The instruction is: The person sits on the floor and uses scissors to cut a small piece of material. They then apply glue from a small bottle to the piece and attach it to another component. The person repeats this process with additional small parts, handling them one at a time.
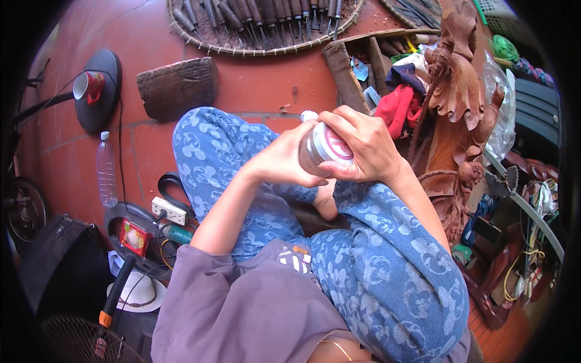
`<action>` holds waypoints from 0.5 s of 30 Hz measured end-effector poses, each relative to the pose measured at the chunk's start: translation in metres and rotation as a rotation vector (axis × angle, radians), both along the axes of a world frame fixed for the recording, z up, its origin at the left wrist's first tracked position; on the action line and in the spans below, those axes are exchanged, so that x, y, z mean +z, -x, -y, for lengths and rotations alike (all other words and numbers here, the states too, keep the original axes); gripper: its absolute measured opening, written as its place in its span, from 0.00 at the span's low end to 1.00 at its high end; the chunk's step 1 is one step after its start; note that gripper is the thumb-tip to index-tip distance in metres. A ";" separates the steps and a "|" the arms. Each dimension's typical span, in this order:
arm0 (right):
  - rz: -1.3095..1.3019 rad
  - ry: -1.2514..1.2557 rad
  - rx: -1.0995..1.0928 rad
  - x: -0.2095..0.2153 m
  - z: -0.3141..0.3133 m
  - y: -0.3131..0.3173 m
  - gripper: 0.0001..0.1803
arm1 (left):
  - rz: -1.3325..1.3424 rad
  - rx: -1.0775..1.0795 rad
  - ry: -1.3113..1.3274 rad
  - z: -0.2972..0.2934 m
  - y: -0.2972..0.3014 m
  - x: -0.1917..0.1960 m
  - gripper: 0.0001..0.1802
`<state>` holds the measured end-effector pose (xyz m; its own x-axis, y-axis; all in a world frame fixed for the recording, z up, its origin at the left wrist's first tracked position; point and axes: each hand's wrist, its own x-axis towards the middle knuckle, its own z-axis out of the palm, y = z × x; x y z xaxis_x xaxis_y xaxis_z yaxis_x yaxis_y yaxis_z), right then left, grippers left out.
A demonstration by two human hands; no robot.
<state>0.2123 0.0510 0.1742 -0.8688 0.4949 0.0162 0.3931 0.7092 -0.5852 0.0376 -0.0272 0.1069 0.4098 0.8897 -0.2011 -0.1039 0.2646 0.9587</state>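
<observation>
A small jar (310, 151) with a clear or greyish side and a pink-and-white round end is held above my knees. My left hand (279, 150) wraps round its side. Closed over the other side is my right hand (367, 140), its thumb across the round end and its fingers over the top. A small white rounded piece (308, 115) sticks out beside the left fingers; what it belongs to I cannot tell. Behind my right forearm stands a carved reddish wooden sculpture (457, 103).
A round basket (284, 49) of chisels lies ahead. At left are a wooden block (177, 88), a red cup (91, 88) on a dark round base, a plastic bottle (107, 172) and a power strip (168, 210). A wooden box (345, 78) holds cloths at right.
</observation>
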 end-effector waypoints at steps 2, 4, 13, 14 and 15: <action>-0.129 0.166 -0.007 0.001 0.000 0.005 0.36 | 0.181 -0.134 0.139 -0.003 0.020 0.003 0.51; -0.200 0.410 0.000 0.007 0.000 0.003 0.36 | 0.092 -0.230 0.062 -0.011 0.037 0.007 0.51; 0.195 0.882 -0.130 -0.014 0.003 -0.033 0.32 | -0.238 -0.014 -0.049 -0.014 0.079 -0.002 0.44; 0.212 0.898 -0.159 -0.024 0.006 -0.038 0.32 | -0.287 0.031 -0.087 -0.016 0.074 -0.005 0.44; 0.228 0.913 -0.187 -0.042 0.010 -0.044 0.33 | -0.335 0.078 -0.128 -0.020 0.069 -0.004 0.44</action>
<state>0.2562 0.0406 0.1325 -0.7088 0.3639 -0.6042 0.6267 -0.0681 -0.7762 -0.0316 -0.0077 0.1027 0.2702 0.9422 -0.1979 0.2067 0.1440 0.9678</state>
